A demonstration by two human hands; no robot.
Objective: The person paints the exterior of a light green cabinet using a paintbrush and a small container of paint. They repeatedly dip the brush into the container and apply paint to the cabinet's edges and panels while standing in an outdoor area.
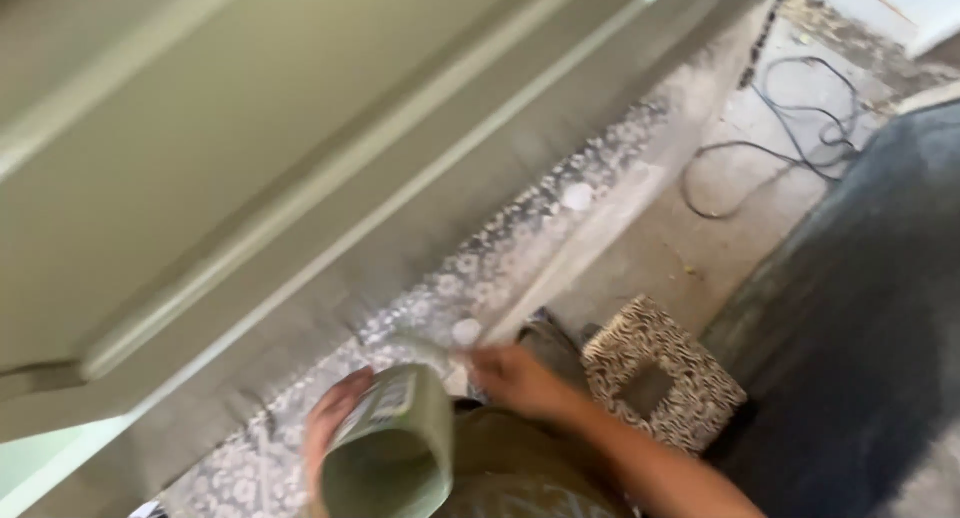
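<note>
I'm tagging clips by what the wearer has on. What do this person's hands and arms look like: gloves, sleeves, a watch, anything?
Both hands are bare, with no gloves. The left hand shows only its fingers and no ring can be made out. The right hand leads into a forearm bare as far as the picture's edge: no sleeve, watch or band shows. The picture is motion-blurred, so small marks or jewellery could go unseen.

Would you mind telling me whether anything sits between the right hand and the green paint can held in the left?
Nothing visible does. The right hand is just beside the green paint can, which the left hand grips; only a blurred pale tool at the fingertips lies between.
</note>
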